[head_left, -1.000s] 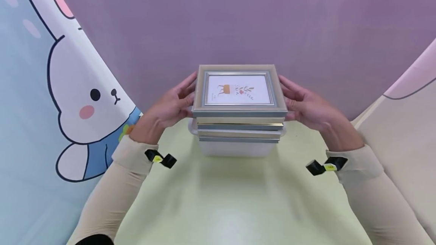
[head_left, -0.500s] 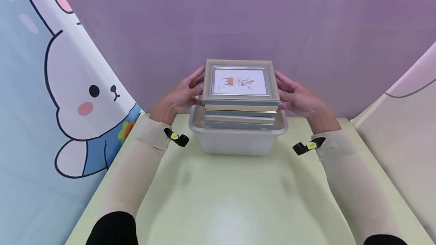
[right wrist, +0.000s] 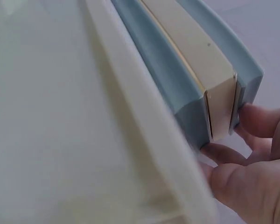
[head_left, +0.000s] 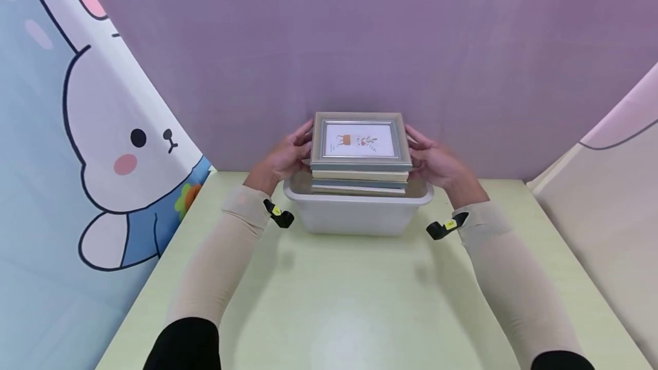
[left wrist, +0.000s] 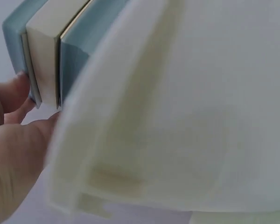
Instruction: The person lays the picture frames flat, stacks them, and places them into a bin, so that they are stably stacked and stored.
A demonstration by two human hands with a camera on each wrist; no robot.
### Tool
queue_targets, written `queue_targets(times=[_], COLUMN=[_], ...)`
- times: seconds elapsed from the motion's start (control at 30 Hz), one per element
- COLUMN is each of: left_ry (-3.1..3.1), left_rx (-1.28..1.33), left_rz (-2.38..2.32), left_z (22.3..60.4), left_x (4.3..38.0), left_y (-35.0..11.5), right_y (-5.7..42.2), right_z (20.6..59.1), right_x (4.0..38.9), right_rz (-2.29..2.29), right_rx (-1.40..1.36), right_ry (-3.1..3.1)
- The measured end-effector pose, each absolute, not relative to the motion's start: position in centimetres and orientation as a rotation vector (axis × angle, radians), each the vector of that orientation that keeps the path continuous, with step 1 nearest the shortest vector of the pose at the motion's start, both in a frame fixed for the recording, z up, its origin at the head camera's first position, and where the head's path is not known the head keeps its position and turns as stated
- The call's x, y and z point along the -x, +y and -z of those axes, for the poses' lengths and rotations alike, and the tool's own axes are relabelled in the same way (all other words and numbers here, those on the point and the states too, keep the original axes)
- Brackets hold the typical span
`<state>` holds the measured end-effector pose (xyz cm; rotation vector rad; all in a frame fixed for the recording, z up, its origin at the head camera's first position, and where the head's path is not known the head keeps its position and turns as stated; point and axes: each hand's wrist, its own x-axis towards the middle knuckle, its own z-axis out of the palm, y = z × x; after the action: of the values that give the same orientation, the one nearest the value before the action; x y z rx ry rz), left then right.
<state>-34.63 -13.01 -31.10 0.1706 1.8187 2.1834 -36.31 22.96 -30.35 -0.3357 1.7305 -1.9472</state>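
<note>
Between my two hands is a stack of several picture frames (head_left: 360,176), lying flat one on another. The top picture frame (head_left: 319,147) has a beige and grey-blue border around a small plant picture. My left hand (head_left: 285,159) grips the stack's left end and my right hand (head_left: 437,165) its right end. In the wrist views the left thumb and fingers (left wrist: 18,93) and the right ones (right wrist: 259,121) hold the frames' corners. Below is a white plastic bin (head_left: 360,216); its front wall hides the stack's lowest part. Up close, the bin wall (left wrist: 191,130) fills much of the left wrist view.
The bin stands on a pale green table (head_left: 349,290), near its back edge. Behind rises a purple backdrop (head_left: 360,33). A blue cloth with a cartoon rabbit (head_left: 123,124) hangs at the left, and a light cloth (head_left: 606,198) at the right.
Both hands have carried the stack away from me and down, from in front of the bin to over it, and its bottom has sunk behind the bin's front rim.
</note>
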Motion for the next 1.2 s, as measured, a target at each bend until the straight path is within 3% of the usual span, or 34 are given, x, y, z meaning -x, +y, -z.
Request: queue_targets(times=[0.63,1.2], left_ry=[1.796,1.752], left_rx=[0.446,0.305], left_rz=[-2.295,-2.093], left_z=[33.4,33.7], left_x=[35.9,36.0], left_y=[-9.5,-9.9], right_y=[19.5,17.9], right_z=[32.9,33.2], right_x=[35.5,35.9], right_rz=[2.004,1.946], right_rx=[-0.071,-0.158], right_ry=[1.771,1.757])
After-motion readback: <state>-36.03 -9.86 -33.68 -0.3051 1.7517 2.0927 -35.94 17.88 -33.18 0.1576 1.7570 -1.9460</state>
